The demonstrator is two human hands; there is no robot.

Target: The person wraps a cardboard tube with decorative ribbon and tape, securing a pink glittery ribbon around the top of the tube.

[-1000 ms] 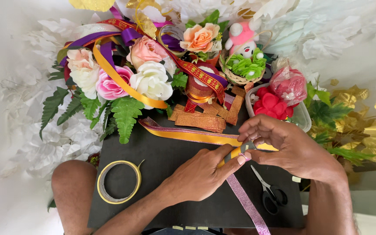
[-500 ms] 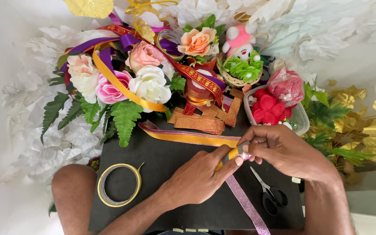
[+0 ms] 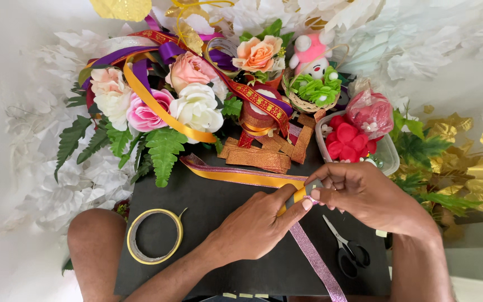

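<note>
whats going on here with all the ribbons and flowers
A person sits with a black board on their lap and works two ribbons together. The left hand and the right hand meet at one spot, pinching an orange ribbon and a glittery pink ribbon where they cross. A roll of tape lies on the board at the left, scissors at the right. Fake flowers, leaves and more ribbon are piled behind the board.
</note>
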